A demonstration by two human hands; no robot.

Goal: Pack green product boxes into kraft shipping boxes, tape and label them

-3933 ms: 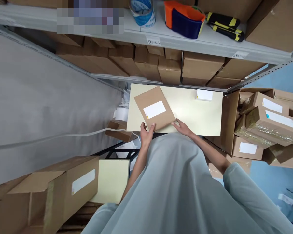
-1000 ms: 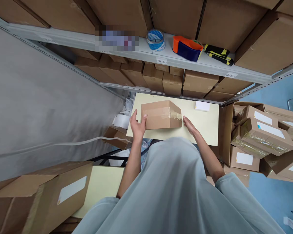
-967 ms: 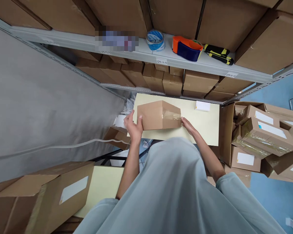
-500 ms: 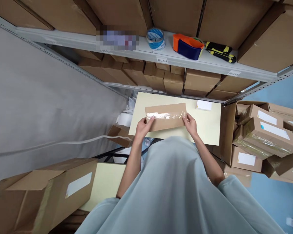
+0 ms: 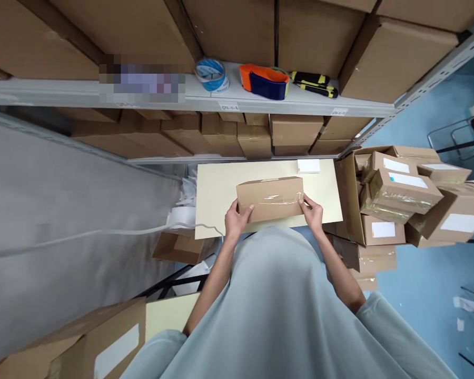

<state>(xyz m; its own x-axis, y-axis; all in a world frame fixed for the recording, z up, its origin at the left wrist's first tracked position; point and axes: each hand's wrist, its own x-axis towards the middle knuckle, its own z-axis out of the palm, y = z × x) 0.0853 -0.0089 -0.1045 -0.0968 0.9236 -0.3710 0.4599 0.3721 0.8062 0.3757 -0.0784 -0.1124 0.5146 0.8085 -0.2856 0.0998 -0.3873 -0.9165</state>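
Between my two hands is a brown cardboard box (image 5: 270, 202), with clear shiny tape running along the face turned up to me. My left hand (image 5: 237, 218) grips its left end, thumb on the near face. At the right end my right hand (image 5: 312, 211) holds it the same way. The box is over the pale yellow table (image 5: 213, 197); whether it touches the tabletop I cannot tell. A small white box (image 5: 308, 166) lies at the table's far edge, beyond my right hand.
Cartons fill the grey shelf (image 5: 197, 100) ahead. On it lie a blue-and-white tape roll (image 5: 212, 75), an orange-and-navy tape dispenser (image 5: 264, 82) and black-and-yellow cutters (image 5: 315, 83). Taped boxes (image 5: 406, 188) pile up at right. A white cable (image 5: 114, 231) hangs at left.
The box has tilted, so a narrow far side now shows above its taped face. My hands still hold both ends. The whole view has swung toward the right.
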